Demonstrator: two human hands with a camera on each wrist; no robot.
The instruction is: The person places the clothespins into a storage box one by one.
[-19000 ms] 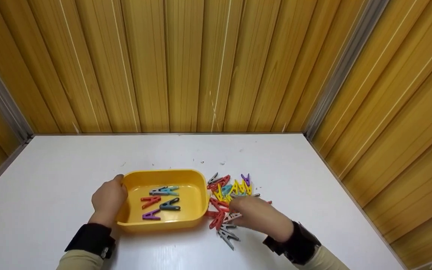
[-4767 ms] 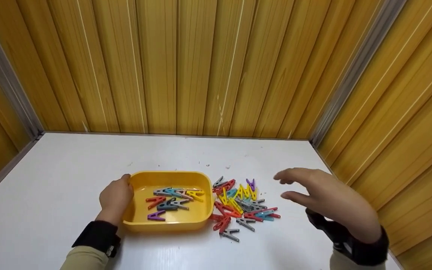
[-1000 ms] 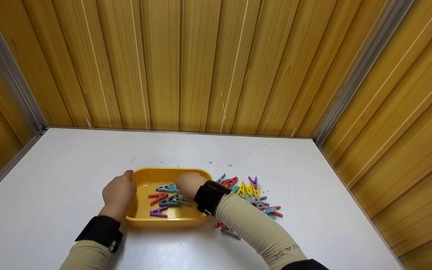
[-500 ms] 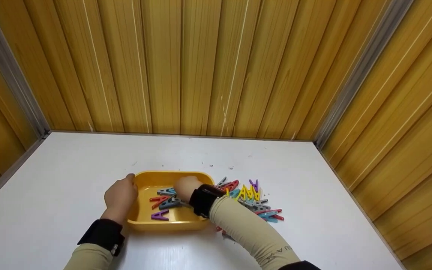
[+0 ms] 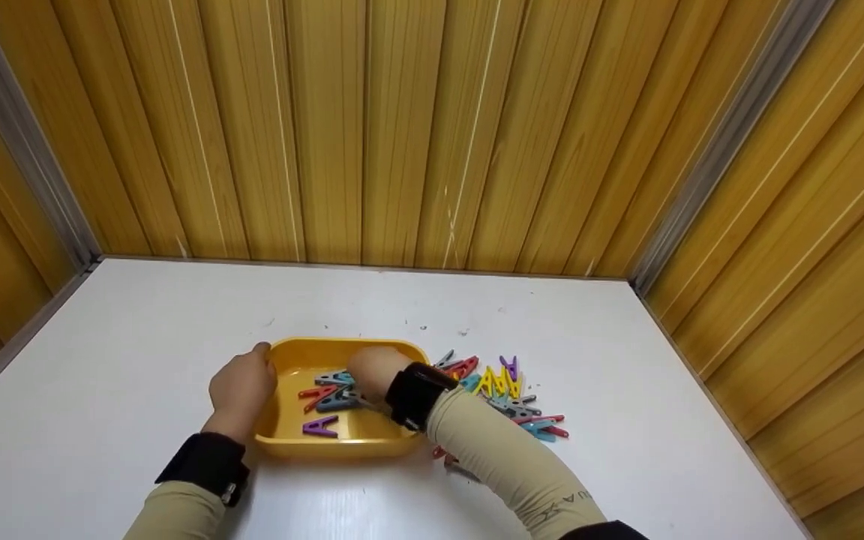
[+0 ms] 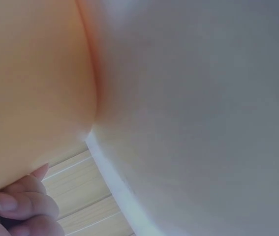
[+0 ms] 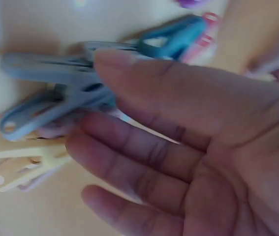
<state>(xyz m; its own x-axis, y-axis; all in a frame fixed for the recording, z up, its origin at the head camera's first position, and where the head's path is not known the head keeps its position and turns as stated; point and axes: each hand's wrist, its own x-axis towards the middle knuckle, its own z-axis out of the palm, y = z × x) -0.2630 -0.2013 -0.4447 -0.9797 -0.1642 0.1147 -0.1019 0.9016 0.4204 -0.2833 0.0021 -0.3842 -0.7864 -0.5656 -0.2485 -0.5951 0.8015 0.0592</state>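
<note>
My left hand (image 5: 241, 390) grips the left rim of a yellow plastic tray (image 5: 342, 450); its curled fingers (image 6: 26, 204) show at the rim in the left wrist view. Inside the tray lie a purple clothespin (image 5: 320, 427), a red clothespin (image 5: 318, 394) and several grey and teal ones. My right hand (image 5: 376, 371) reaches down into the tray's right half, palm hidden in the head view. The right wrist view has its thumb and index finger pinching a grey clothespin (image 7: 46, 73), above a pale yellow clothespin (image 7: 28, 160) and beside a teal clothespin (image 7: 173, 39).
To the tray's right, a loose pile of clothespins lies on the white table (image 5: 177, 322), with yellow clothespins (image 5: 498, 382) and a purple clothespin (image 5: 509, 366) showing. My right forearm covers part of it. Wood-patterned panels (image 5: 327, 150) stand behind and at the sides.
Since several seconds ago, my right hand has come from right of the pile into the tray. The tray holds more clothespins than in the earliest frame. My left hand stays at the rim.
</note>
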